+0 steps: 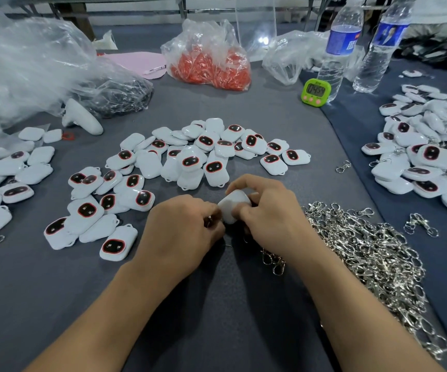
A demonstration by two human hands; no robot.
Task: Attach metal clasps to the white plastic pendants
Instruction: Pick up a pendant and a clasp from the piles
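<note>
Right grip curled round a white pendant, held just over the table around its middle. Left grip curled tight, pinching a clasp at the pendant's left edge; clasp mostly hidden by fingers. Loose pendants piled just beyond, towards the far edge. Clasp heap right of the hands, running to the near edge.

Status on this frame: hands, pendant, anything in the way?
Right hand grips white plastic pendant. Left hand pinches small silver metal clasp, mostly hidden, at its edge. Heap of loose clasps beside right wrist, not obstructing.
</note>
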